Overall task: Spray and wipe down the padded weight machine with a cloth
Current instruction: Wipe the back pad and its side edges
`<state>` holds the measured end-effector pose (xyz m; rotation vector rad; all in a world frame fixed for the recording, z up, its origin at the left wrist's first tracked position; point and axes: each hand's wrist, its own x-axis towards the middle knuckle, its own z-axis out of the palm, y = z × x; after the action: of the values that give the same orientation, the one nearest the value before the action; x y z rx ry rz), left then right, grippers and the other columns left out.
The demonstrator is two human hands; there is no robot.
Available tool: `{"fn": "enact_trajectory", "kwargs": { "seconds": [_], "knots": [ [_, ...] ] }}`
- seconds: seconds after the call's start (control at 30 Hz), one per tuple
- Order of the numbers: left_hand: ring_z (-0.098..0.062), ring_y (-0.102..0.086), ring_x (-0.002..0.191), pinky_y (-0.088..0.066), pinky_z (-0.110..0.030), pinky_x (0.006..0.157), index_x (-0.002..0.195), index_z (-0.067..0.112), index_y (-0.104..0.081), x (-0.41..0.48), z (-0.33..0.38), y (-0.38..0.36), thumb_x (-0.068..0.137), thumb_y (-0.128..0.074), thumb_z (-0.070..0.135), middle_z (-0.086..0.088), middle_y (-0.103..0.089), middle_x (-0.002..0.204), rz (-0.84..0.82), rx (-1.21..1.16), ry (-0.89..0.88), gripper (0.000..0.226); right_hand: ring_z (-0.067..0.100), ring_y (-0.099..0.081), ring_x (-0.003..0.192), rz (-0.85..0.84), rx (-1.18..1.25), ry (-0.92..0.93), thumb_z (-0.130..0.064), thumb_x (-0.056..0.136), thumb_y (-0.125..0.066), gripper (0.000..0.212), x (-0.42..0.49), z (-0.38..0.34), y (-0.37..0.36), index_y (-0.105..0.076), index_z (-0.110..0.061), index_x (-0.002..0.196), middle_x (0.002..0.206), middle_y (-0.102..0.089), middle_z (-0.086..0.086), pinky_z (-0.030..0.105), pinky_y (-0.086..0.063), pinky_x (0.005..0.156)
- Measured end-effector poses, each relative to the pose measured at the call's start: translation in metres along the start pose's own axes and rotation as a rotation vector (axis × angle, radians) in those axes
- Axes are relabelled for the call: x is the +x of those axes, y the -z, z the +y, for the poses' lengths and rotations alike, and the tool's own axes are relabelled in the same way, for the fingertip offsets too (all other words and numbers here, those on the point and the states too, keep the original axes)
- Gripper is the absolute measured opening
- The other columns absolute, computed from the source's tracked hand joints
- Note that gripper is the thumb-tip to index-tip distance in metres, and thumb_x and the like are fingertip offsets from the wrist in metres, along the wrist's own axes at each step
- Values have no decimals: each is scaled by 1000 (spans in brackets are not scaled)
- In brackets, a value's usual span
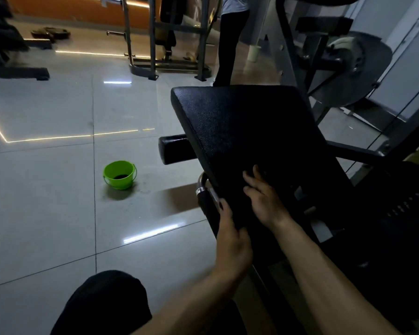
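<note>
- The black pad [240, 122] of the machine fills the centre and right of the frame. It slopes from its far edge at upper centre down to the hands at lower centre.
- The left hand [230, 238] is at the pad's lower left edge. Its thumb lies on the top face and its fingers curl along the side, so it grips the edge.
- The right hand [264, 199] lies just right of and above the left, palm down on the pad with fingers spread and fairly straight. The pad is too dark there to tell whether anything lies under it.
- A chrome handle [205, 187] with a black grip curves out from under the pad, just above the left hand's fingertips.
- A black roller [174, 149] sticks out to the left from beneath the pad, at mid frame.
- A green bucket [119, 174] stands upright on the tiled floor [46, 189], left of centre and well apart from the machine. Something dark shows inside it.
- A grey disc [353, 68] on the machine's frame sits at upper right.
- A person [228, 44] in dark trousers stands at upper centre, beyond the pad.
- A knee [107, 303] in dark cloth shows at the bottom, left of the forearms.
</note>
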<state>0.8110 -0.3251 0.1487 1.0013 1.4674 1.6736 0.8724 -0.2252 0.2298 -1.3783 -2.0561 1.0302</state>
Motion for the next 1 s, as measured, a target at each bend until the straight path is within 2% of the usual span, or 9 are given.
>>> {"fn": "enact_trajectory", "kwargs": {
  "seconds": [0.1,0.3,0.37,0.47,0.57,0.6,0.67,0.73,1.0],
  "knots": [
    [-41,-48,137,-41,-64,110,149,59,-31,0,25,16,95,-44,30,-4,-53,150,-35,-92,42,62,7,-40,146,52,230,1,-15,108,-46,36,-30,-15,4,-68,-30,131,156,-49,-7,40,-29,126],
    [-6,10,155,5,-45,128,160,42,-19,50,89,37,83,-47,38,7,-7,171,-273,88,11,82,23,-64,128,-131,1051,38,-28,107,-41,42,-74,-59,-12,-54,-18,145,137,-68,5,45,-47,110],
    [-10,-3,157,-6,-46,129,157,46,-26,59,96,50,74,-52,42,4,-13,170,-355,43,76,87,27,-69,120,63,1101,-37,-23,107,-47,34,-64,-58,-15,-63,-14,135,127,-73,10,51,-49,109],
    [2,-50,132,-39,-25,116,154,22,-43,71,96,74,80,-53,21,4,-45,156,-156,-122,104,75,19,-70,116,314,691,6,-22,104,-60,24,-51,-40,-3,-70,-23,126,120,-75,1,50,-50,109],
    [21,-60,89,-50,-4,72,144,10,-54,71,85,90,98,-47,-4,-2,-56,140,33,15,161,49,17,-58,122,313,-149,257,-29,97,-67,49,-48,-9,-3,-57,-28,145,131,-62,2,40,-48,108],
    [20,-58,95,-49,-3,68,145,12,-53,70,79,91,100,-47,-4,-5,-51,145,14,95,175,48,24,-55,122,273,-355,315,-32,96,-65,55,-48,0,-11,-53,-25,149,132,-58,6,43,-49,105],
    [-5,-41,141,-50,-22,102,148,18,-50,69,70,89,104,-52,7,-6,-36,159,-65,191,183,46,37,-51,130,210,-605,403,-34,95,-59,56,-44,15,-31,-53,-17,148,143,-49,17,52,-48,107],
    [-22,-25,153,-33,-44,121,145,31,-51,71,68,84,106,-51,19,-6,-44,156,-118,174,188,40,41,-34,149,151,-749,527,-32,99,-51,54,-35,21,-49,-51,-15,151,162,-33,20,54,-35,120],
    [-22,-56,129,-44,-43,112,144,29,-48,93,52,65,96,-46,54,1,-57,140,-86,188,201,54,34,-28,154,50,-1042,595,-21,89,-74,56,-63,36,-37,-57,-20,143,170,-23,13,47,-28,123]
  ]
}}
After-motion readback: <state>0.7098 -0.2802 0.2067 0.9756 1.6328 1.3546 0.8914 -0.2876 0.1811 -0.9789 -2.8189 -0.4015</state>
